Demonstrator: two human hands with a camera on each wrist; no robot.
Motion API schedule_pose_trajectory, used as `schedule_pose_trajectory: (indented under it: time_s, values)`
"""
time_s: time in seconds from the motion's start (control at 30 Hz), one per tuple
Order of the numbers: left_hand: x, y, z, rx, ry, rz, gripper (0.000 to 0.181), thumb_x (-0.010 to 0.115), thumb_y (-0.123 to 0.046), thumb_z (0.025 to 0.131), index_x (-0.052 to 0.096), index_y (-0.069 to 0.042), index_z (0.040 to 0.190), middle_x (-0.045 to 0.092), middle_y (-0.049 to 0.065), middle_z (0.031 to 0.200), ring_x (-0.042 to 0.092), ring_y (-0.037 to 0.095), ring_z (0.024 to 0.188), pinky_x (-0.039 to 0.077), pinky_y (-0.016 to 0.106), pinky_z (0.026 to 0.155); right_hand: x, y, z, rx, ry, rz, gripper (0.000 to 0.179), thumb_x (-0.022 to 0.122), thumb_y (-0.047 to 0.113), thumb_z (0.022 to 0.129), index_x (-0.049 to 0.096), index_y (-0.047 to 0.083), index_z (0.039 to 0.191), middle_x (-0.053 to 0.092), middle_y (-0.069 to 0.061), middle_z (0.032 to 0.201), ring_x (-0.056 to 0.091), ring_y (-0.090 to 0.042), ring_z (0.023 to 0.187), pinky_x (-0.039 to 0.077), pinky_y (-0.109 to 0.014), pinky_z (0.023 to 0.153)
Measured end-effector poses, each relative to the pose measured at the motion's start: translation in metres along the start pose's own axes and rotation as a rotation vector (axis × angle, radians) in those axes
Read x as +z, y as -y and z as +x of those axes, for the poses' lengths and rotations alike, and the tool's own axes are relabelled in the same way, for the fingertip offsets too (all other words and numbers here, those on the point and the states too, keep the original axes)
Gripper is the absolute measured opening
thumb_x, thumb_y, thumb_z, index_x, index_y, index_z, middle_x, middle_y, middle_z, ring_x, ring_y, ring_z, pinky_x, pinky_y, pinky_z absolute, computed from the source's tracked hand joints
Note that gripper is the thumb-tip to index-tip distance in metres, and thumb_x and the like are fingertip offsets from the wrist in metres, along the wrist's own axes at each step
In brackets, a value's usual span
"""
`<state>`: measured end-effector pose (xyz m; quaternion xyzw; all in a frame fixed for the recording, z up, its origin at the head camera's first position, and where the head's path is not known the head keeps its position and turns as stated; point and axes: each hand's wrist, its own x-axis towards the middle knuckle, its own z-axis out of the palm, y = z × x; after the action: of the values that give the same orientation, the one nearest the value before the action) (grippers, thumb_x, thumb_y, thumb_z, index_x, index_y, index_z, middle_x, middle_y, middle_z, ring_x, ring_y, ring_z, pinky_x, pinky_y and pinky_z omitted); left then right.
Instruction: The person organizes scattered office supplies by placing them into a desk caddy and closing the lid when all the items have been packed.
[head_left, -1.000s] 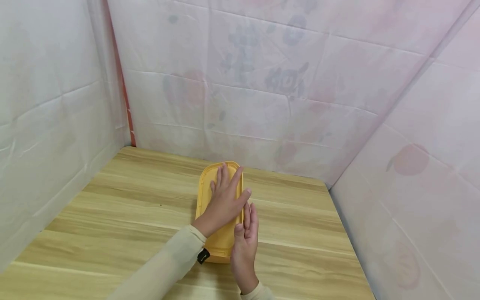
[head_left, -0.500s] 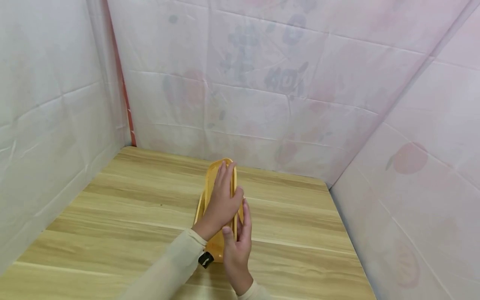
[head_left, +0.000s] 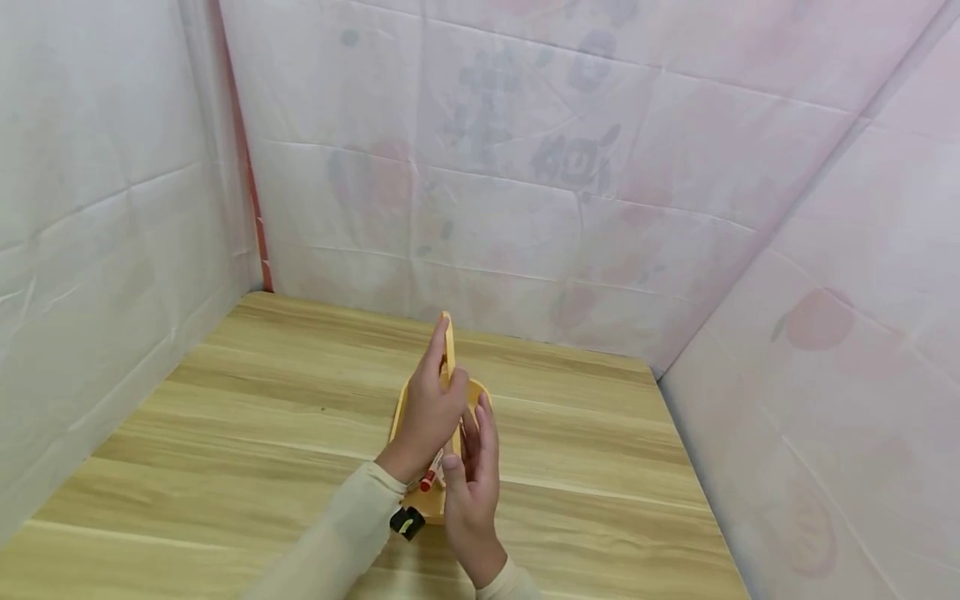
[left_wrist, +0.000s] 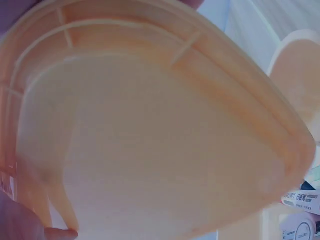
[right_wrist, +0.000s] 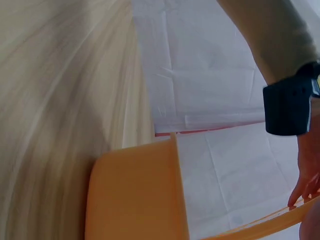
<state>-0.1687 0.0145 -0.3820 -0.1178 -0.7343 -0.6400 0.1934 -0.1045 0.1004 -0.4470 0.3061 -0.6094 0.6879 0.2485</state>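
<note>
A yellow lid (head_left: 451, 346) stands nearly on edge above a yellow box (head_left: 478, 389). My left hand (head_left: 429, 408) grips it, fingers along its left face and thumb over to the right. My right hand (head_left: 477, 492) holds the lower near part of the lid, which runs between thumb and fingers. A red-capped marker (head_left: 428, 482) shows inside the box. The lid's broad face (left_wrist: 145, 130) with its ribbed rim fills the left wrist view, a white package with printed text (left_wrist: 302, 200) peeking out at right. In the right wrist view the box wall (right_wrist: 135, 195) appears.
The box stands on a wood-grain table (head_left: 247, 417). Pale printed sheets hang behind it (head_left: 510, 208) and along both sides. A black strap device (head_left: 407, 522) is worn on the left wrist.
The lid has gone from lying flat over the box to nearly upright, showing the box's inside and the red-capped marker. Both hands have shifted slightly left with it.
</note>
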Motion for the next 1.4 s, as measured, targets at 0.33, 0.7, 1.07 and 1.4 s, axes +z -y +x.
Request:
schedule_pose_trajectory:
  time_s: [0.33, 0.7, 1.07, 1.4]
  values:
    - [-0.022, -0.018, -0.005, -0.009, -0.067, -0.044, 0.057, 0.039, -0.005, 0.099, 0.022, -0.016, 0.153, 0.057, 0.018, 0.089, 0.047, 0.014, 0.052, 0.046, 0.026, 0.047, -0.027, 0.000, 0.010, 0.110, 0.007, -0.195, 0.051, 0.030, 0.001, 0.101, 0.021, 0.009, 0.151, 0.024, -0.012, 0.153, 0.028, -0.033, 0.137, 0.027, -0.041, 0.112]
    - [-0.049, -0.003, -0.004, -0.171, -0.106, -0.216, 0.052, 0.036, -0.008, 0.101, 0.025, -0.018, 0.151, 0.041, 0.008, 0.145, 0.047, 0.007, 0.062, 0.043, 0.018, 0.059, -0.083, -0.022, 0.011, 0.366, -0.033, -0.394, 0.054, 0.039, 0.011, 0.102, 0.022, 0.025, 0.151, 0.017, 0.001, 0.156, 0.015, -0.021, 0.143, 0.015, -0.056, 0.113]
    - [-0.054, 0.033, -0.010, -0.286, -0.080, -0.485, 0.049, 0.038, -0.012, 0.102, 0.032, -0.023, 0.149, 0.024, -0.002, 0.156, 0.029, 0.010, 0.140, 0.038, 0.027, 0.103, -0.086, -0.030, -0.009, 0.419, 0.064, -0.090, 0.055, 0.033, 0.015, 0.104, 0.009, 0.017, 0.154, 0.005, -0.005, 0.160, 0.013, -0.033, 0.144, 0.027, -0.036, 0.112]
    - [-0.045, 0.057, -0.021, -0.274, -0.034, -0.251, 0.050, 0.035, -0.012, 0.102, 0.029, -0.024, 0.150, 0.017, -0.008, 0.157, 0.020, 0.009, 0.141, 0.028, 0.034, 0.110, -0.073, -0.018, -0.018, 0.461, -0.027, -0.003, 0.049, 0.030, 0.013, 0.104, 0.018, 0.006, 0.152, 0.017, -0.006, 0.158, 0.010, -0.027, 0.146, 0.030, -0.020, 0.108]
